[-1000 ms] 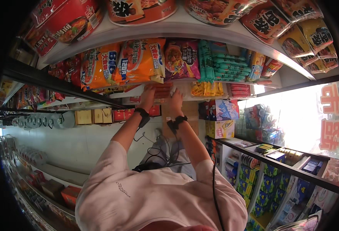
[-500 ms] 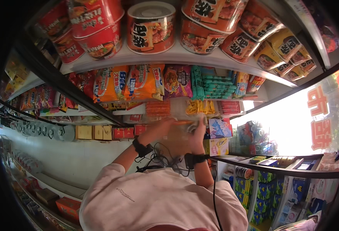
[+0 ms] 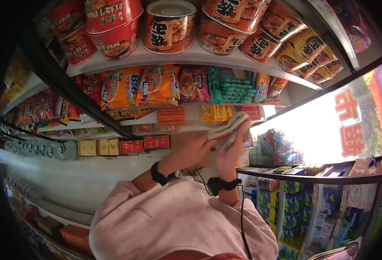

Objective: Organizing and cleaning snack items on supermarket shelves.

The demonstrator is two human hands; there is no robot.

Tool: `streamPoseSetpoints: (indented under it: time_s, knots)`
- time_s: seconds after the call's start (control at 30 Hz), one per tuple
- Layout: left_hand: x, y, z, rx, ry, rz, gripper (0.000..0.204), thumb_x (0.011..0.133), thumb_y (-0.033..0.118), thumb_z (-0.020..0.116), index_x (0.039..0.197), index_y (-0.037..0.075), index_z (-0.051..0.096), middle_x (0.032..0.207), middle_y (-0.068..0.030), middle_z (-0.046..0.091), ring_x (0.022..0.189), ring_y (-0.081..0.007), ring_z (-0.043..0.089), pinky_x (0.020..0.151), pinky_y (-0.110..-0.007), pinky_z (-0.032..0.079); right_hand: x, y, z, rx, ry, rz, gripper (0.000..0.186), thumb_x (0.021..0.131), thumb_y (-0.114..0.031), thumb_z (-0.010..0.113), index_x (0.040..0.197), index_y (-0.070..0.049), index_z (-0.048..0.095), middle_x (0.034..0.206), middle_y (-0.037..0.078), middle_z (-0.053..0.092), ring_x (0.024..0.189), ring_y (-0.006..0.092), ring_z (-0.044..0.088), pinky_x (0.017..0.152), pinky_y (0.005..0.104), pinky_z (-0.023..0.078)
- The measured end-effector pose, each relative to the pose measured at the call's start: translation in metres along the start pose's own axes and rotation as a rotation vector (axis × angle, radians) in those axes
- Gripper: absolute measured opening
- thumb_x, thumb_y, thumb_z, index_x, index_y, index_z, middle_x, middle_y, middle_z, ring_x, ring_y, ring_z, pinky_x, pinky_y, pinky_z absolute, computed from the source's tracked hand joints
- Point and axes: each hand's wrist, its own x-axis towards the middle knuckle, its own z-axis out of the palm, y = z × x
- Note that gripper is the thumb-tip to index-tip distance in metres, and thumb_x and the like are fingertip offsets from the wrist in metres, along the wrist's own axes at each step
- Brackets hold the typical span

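In front of my chest, my right hand (image 3: 230, 152) grips a folded whitish cloth (image 3: 239, 122) that is blurred by motion. Close beside it on the left, my left hand (image 3: 191, 150) has its fingers closed at the edge of the cloth. A slim orange stick-like thing (image 3: 221, 136) runs from the left fingertips into the cloth, its far end hidden. Both wrists wear black bands. Just beyond the hands, the shelf holds orange-red sticks in a clear pack (image 3: 171, 117) and yellow-wrapped sticks (image 3: 217, 113).
Above, a shelf (image 3: 173, 60) carries instant noodle tubs (image 3: 170, 32). Below it lie orange noodle bags (image 3: 158, 85) and green-wrapped sticks (image 3: 236, 90). Small red boxes (image 3: 157, 141) sit left of the hands. A rack of packaged goods (image 3: 292, 208) stands at right. A black cable (image 3: 242, 216) hangs by my right arm.
The whitish cloth now shows raised in my right hand, and more of the orange thing is covered. Both hands have come closer together. The view has shifted slightly.
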Motion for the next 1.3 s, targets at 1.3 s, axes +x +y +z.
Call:
streamPoseSetpoints:
  time_s: [1.3]
  knots:
    - [0.029, 0.103, 0.158, -0.473, 0.108, 0.025, 0.037, 0.089, 0.005, 0.069, 0.124, 0.0, 0.06, 0.096, -0.0064, 0.07, 0.098, -0.0154, 0.066, 0.086, -0.027, 0.051, -0.054, -0.14, -0.189, -0.784, -0.445, -0.405, 0.027, 0.092, -0.013, 0.065, 0.115, 0.0, 0.058, 0.093, 0.016, 0.065, 0.08, 0.0236, 0.063, 0.076, 0.0318, 0.05]
